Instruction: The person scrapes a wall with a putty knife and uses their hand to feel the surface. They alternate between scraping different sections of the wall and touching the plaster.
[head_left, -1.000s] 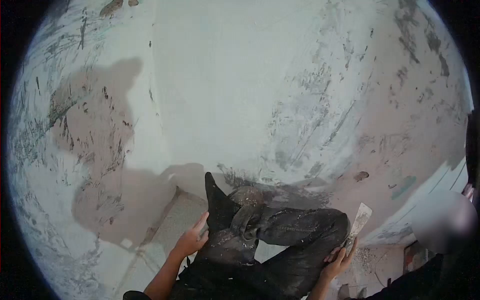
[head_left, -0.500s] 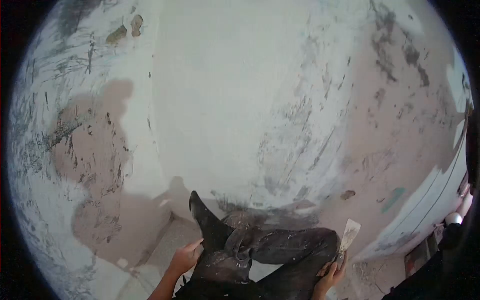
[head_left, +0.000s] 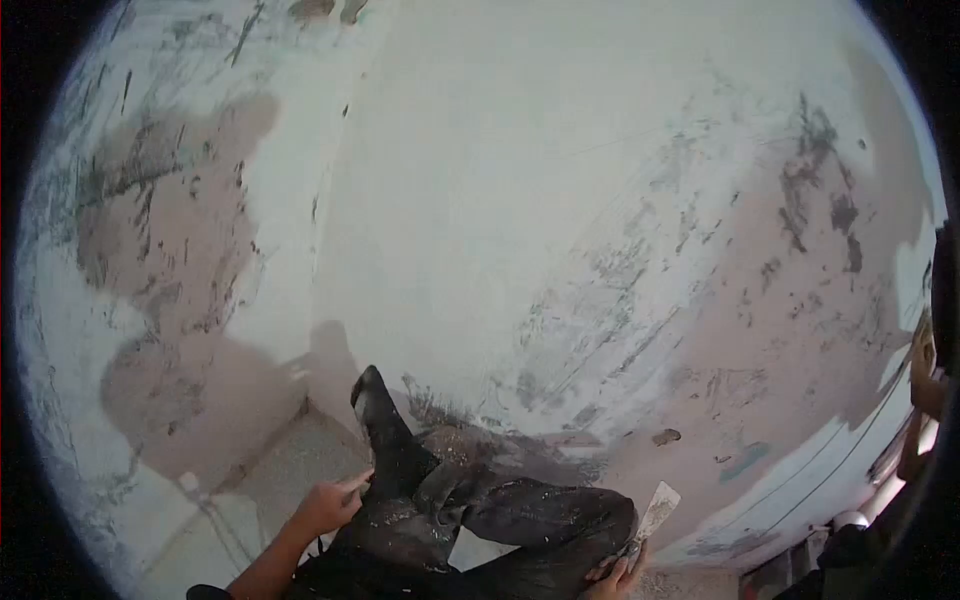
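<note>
My left hand is at the lower left, beside the ankle of my dark sock or boot. Its fingers are drawn together near the ankle, and whatever they hold, if anything, is too small to make out. At the lower right, next to my bent knee, my right hand grips a putty knife by its handle, the pale, smeared blade pointing up. My dark trousers are spotted with white dust.
Ahead stands a wall with pale smooth plaster, grey scuffs and shadows. A second wall meets it at the left. Part of another person shows at the right edge, near dark items. Grey floor lies at the lower left.
The view has tilted and shifted, so the wall marks sit differently. My hands, legs and the putty knife appear further left and lower. More of the other person shows at the right.
</note>
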